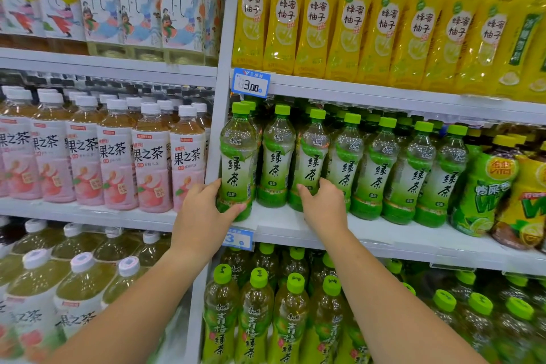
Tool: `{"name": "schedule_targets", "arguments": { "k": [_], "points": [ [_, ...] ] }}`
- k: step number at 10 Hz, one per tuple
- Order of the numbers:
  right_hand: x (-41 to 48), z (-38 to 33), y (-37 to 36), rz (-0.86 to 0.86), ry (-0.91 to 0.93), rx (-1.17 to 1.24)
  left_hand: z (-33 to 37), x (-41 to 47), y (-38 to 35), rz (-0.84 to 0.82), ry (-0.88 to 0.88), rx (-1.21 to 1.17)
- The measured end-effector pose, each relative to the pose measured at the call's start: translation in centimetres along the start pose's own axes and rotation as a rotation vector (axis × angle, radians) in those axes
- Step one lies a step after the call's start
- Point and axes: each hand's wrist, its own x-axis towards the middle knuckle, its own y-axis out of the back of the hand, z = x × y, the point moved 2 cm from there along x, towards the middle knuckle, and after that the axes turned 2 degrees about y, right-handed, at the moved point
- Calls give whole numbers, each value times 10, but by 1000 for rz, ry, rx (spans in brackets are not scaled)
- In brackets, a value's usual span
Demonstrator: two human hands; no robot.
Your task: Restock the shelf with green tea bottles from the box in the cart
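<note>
A row of green tea bottles with green caps stands on the middle shelf (384, 239) of the right bay. My left hand (204, 210) is wrapped around the base of the leftmost green tea bottle (237, 162), which stands upright at the shelf's front left corner. My right hand (323, 204) grips the lower part of the third green tea bottle (313, 156) in the row. Between them a second green tea bottle (277, 156) stands untouched. The box and the cart are out of view.
Yellow honey-citrus bottles (319, 18) fill the shelf above. Green-capped lime tea bottles (257, 319) stand on the shelf below. Pink peach tea bottles (118, 162) fill the left bay. A white upright post (218, 127) divides the bays. Green and yellow lemon drink bottles (487, 186) crowd the right.
</note>
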Motion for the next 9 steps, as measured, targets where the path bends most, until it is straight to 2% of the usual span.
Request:
{"name": "schedule_targets", "arguments": {
  "k": [3, 5, 6, 7, 8, 9],
  "points": [
    [-8, 5, 2, 46, 23, 106, 2, -1, 1, -9, 39, -45],
    [-19, 2, 13, 17, 28, 51, 4, -1, 1, -60, 93, -93],
    [-30, 2, 19, -31, 6, 101, 3, -7, 2, -72, 174, -150],
    [-45, 0, 28, -158, -56, 215, 2, -19, 8, -106, 350, -239],
    [-58, -2, 33, -277, -96, 252, 8, -36, 15, -169, 434, -249],
    [-67, -6, 44, -426, -232, 267, 29, -49, 26, -276, 642, -308]
  ]
}}
